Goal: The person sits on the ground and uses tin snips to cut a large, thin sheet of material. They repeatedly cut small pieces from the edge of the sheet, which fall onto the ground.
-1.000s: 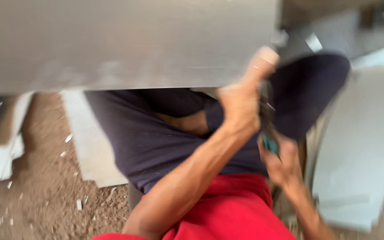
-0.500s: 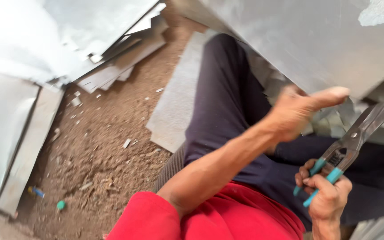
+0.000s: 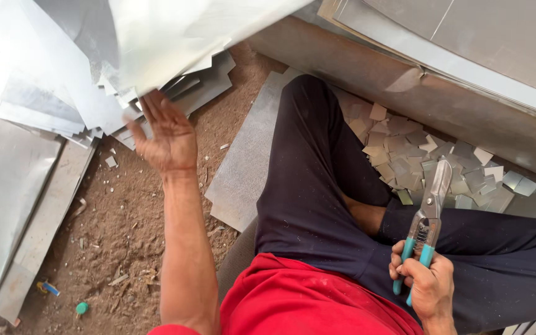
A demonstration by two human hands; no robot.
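Down on the dirt floor: a person sits cross-legged in dark trousers and a red shirt, flat sheet metal lying all around.
Left hand: the left hand (image 3: 167, 138) is stretched far out to the left with palm up and fingers spread wide, holding nothing; its fingertips are at or just under the lower edge of the large pale grey sheet of metal (image 3: 175, 37), though I cannot tell whether they actually touch it.
Right hand: the right hand (image 3: 424, 282) is closed around the teal-handled steel tin snips (image 3: 427, 217), low by the right knee.
Snips: the long axis runs nearly upright in view, blades pointing away from the body toward the pile of small square metal offcuts (image 3: 429, 167) by the legs; the blades look shut.
Key relation: the big sheet lies up and to the left of the body, well apart from the snips; the left hand is by far the nearer one, and the sheet's edge slants across just above it.
Nearby: a stack of grey metal strips (image 3: 44, 105) fans out beneath the sheet, and a flat rectangular grey plate (image 3: 243, 167) rests on the ground beside the left thigh.
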